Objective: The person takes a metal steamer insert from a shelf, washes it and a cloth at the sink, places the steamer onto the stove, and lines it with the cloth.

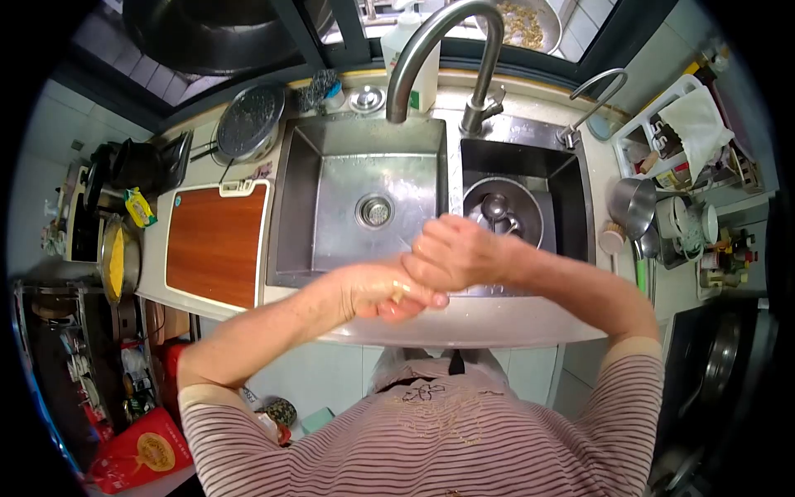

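Observation:
Both hands meet over the front rim of the sink. My right hand (455, 253) is closed, its fingers curled over the back of my left hand (391, 296). The left hand's visible fingers are bent and pressed together; what they hold, if anything, is hidden by the right hand. A small pale yellowish spot shows on the left hand, too small to make out. The skin looks wet. Behind the hands lies the large steel basin (344, 178) with its drain (374, 211). The grey curved faucet (447, 21) stands above it.
A metal pot (530, 207) with a ladle sits in the smaller right basin. To the left are a brown cutting board (217, 244) and a black pan (250, 123). A white bottle (424, 70) stands behind the faucet; a steel bowl (632, 207) is at right.

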### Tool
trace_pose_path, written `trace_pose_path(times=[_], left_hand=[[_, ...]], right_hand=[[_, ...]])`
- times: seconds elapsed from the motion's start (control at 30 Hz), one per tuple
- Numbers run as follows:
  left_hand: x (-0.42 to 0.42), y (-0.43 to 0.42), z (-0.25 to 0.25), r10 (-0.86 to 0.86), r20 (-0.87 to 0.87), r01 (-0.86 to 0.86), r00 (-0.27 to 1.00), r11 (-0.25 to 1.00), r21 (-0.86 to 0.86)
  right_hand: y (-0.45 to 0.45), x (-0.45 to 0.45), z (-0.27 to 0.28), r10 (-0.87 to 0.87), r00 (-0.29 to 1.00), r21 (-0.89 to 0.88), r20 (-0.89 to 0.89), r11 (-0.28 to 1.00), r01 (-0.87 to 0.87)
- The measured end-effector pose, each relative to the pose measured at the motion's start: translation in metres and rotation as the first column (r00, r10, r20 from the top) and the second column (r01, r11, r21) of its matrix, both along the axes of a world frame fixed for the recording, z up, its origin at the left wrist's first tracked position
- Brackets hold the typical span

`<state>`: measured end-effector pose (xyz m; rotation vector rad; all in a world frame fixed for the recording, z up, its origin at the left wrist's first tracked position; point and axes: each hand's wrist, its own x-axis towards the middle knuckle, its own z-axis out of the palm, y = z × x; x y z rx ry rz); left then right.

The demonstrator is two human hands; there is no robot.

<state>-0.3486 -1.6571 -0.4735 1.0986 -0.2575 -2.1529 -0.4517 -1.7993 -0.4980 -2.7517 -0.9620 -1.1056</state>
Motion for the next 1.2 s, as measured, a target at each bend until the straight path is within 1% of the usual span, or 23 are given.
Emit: trace_pose_path(times=[0.07, 0.1, 0.13, 0.2, 0.27, 0.3, 0.33, 0.37, 0.43, 0.47, 0.57, 0.67, 0.7, 0.77, 0.9, 1.0, 1.1, 1.17, 1.2], left_hand=[[0.010, -0.004, 0.015, 0.017, 0.108, -0.018, 0.994, 1.000, 0.004], [0.011, -0.006, 0.028, 0.053, 0.273, -0.045, 0.961, 0.998, -0.037], [0.013, -0.011, 0.040, 0.092, 0.433, -0.063, 0.897, 0.995, -0.081], [0.026, -0.020, 0.042, 0.040, 0.695, -0.039, 0.718, 0.999, -0.017], [0.041, -0.025, 0.028, 0.081, 0.781, -0.069, 0.619, 0.996, -0.048], [0.047, -0.029, 0.016, 0.155, 0.875, -0.043, 0.458, 0.987, -0.152], [0.051, -0.032, -0.004, 0.238, 0.929, 0.005, 0.283, 0.968, -0.249], [0.054, -0.035, -0.019, 0.327, 0.940, 0.071, 0.103, 0.940, -0.334], [0.058, -0.038, -0.038, 0.315, 0.947, 0.147, -0.071, 0.942, -0.302], [0.061, -0.039, -0.047, 0.310, 0.938, 0.182, -0.156, 0.942, -0.282], [0.070, -0.041, -0.076, 0.258, 0.914, 0.251, -0.314, 0.951, -0.182], [0.078, -0.044, -0.090, 0.246, 0.905, 0.352, -0.349, 0.929, -0.116], [0.081, -0.045, -0.096, 0.271, 0.891, 0.393, -0.363, 0.912, -0.117], [0.087, -0.046, -0.112, 0.327, 0.861, 0.474, -0.389, 0.873, -0.118], [0.093, -0.048, -0.144, 0.526, 0.706, 0.633, -0.475, 0.761, -0.141], [0.094, -0.048, -0.157, 0.610, 0.613, 0.704, -0.502, 0.700, -0.120], [0.092, -0.049, -0.164, 0.664, 0.570, 0.749, -0.484, 0.651, -0.122], [0.092, -0.048, -0.165, 0.712, 0.546, 0.785, -0.442, 0.602, -0.149], [0.092, -0.047, -0.165, 0.690, 0.567, 0.764, -0.450, 0.626, -0.155]], right_hand=[[-0.005, 0.019, 0.009, -0.020, 0.999, -0.089, 0.025, 0.996, 0.022], [-0.007, 0.029, 0.016, -0.070, 0.995, -0.174, 0.077, 0.981, 0.083], [-0.011, 0.042, 0.012, -0.084, 0.988, -0.205, 0.132, 0.973, 0.110], [-0.017, 0.063, 0.009, -0.119, 0.986, -0.204, 0.117, 0.969, 0.142], [-0.021, 0.078, 0.002, -0.182, 0.983, -0.105, -0.022, 0.978, 0.178], [-0.022, 0.085, -0.004, -0.245, 0.965, -0.071, -0.093, 0.968, 0.239], [-0.023, 0.090, -0.014, -0.306, 0.938, -0.045, -0.164, 0.952, 0.303], [-0.022, 0.092, -0.023, -0.362, 0.902, -0.026, -0.236, 0.930, 0.367], [-0.017, 0.094, -0.043, -0.418, 0.827, 0.059, -0.375, 0.880, 0.471], [-0.015, 0.095, -0.052, -0.436, 0.782, 0.093, -0.445, 0.846, 0.525], [-0.005, 0.096, -0.065, -0.488, 0.591, 0.091, -0.642, 0.717, 0.691], [0.001, 0.096, -0.075, -0.459, 0.499, 0.131, -0.735, 0.626, 0.769], [0.004, 0.095, -0.077, -0.428, 0.449, 0.144, -0.784, 0.579, 0.803], [0.010, 0.093, -0.080, -0.354, 0.351, 0.157, -0.867, 0.474, 0.866], [0.017, 0.090, -0.099, -0.158, 0.260, 0.210, -0.952, 0.278, 0.937], [0.022, 0.086, -0.116, -0.047, 0.284, 0.275, -0.958, 0.149, 0.950], [0.026, 0.080, -0.125, 0.171, 0.382, 0.387, -0.908, -0.002, 0.922], [0.028, 0.072, -0.119, 0.478, 0.383, 0.307, -0.790, -0.233, 0.923], [0.030, 0.067, -0.113, 0.601, 0.408, 0.243, -0.687, -0.338, 0.909]])
